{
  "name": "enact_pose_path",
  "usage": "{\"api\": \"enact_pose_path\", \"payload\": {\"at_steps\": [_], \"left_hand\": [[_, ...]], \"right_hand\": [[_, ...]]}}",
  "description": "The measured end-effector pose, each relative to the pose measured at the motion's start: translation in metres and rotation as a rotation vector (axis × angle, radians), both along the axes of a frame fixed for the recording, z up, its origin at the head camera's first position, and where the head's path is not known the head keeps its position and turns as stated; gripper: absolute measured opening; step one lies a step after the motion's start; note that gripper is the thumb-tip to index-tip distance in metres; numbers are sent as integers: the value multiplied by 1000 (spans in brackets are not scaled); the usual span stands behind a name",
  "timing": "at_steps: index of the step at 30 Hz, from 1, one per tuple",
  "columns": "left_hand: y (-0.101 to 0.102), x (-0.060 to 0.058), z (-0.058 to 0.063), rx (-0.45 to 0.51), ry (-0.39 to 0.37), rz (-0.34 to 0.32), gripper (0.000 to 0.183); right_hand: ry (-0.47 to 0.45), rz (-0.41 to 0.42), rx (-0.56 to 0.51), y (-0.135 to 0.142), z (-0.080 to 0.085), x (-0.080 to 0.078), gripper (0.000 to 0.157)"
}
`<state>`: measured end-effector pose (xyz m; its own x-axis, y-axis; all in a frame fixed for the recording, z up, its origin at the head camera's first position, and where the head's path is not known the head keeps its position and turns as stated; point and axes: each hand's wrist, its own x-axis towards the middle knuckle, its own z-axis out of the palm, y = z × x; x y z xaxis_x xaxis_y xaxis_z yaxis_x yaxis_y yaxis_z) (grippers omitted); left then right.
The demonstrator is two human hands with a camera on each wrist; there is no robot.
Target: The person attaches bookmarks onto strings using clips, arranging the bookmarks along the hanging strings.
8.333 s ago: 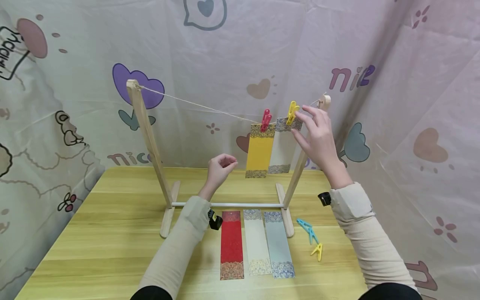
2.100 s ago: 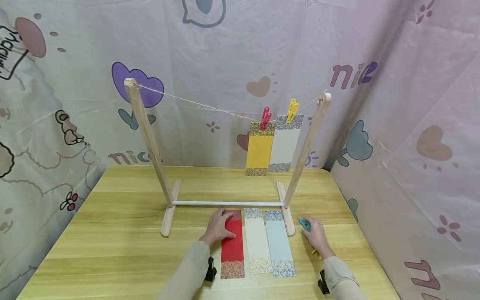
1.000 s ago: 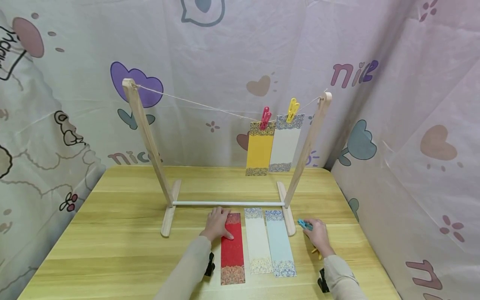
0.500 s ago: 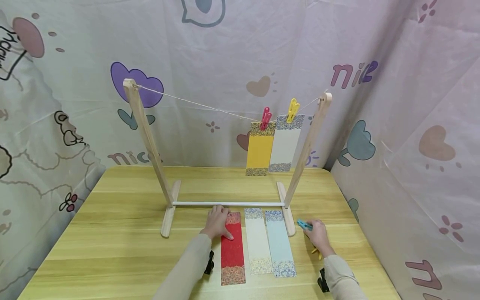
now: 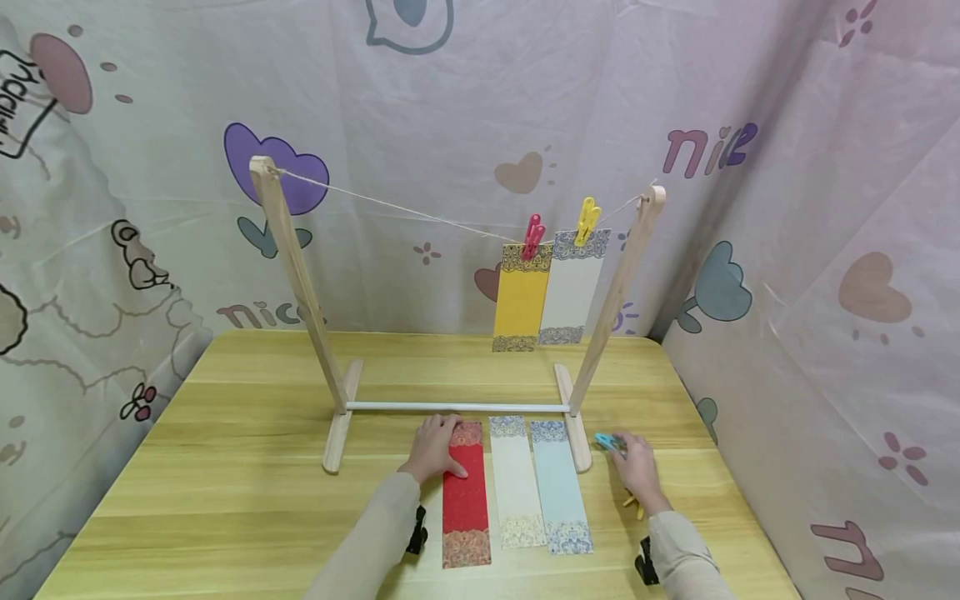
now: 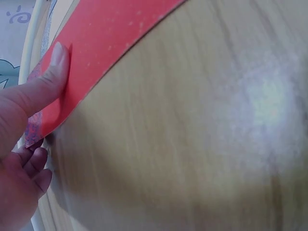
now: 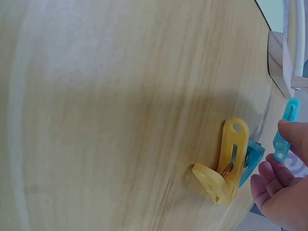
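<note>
My left hand (image 5: 435, 450) pinches the upper left edge of a red paper bookmark (image 5: 466, 492) with lacy ends. In the left wrist view its thumb lies on top of the red bookmark (image 6: 103, 45), with fingertips at the underside of the patterned end. At the right, my right hand (image 5: 637, 471) holds a blue clothespin (image 5: 608, 443) between thumb and fingers, just above the table in the right wrist view. Below that hand lie a yellow clothespin (image 7: 233, 156) and another blue clothespin (image 7: 252, 161), partly hidden behind the yellow one.
A cream bookmark (image 5: 516, 483) and a light blue bookmark (image 5: 559, 487) lie beside the red one. Behind them stands a wooden frame (image 5: 296, 275) with a string (image 5: 397, 207). A red clothespin (image 5: 533, 237) holds a yellow bookmark (image 5: 521, 300) there; a yellow clothespin (image 5: 587, 221) holds a white bookmark (image 5: 572, 287).
Both hands came down from the string area to the table. The left took hold of the red bookmark, which slid slightly toward me; the right left the hanging white bookmark and picked up a blue clothespin.
</note>
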<state>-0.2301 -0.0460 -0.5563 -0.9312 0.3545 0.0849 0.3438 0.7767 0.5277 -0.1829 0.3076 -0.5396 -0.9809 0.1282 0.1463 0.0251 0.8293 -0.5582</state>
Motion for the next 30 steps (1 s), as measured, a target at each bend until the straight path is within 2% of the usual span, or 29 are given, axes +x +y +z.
{"api": "enact_pose_path", "payload": {"at_steps": [15,23,30], "left_hand": [[2,5,1,233,-57,29,88],[1,4,0,332,-112,86,100],[-3,4,-1,409,-129,85,87]], "right_hand": [[102,14,-75,-2,7,0,31],[169,36,-123,-4,14,-3,31],[153,13,-144,-5,22,-5,33]]}}
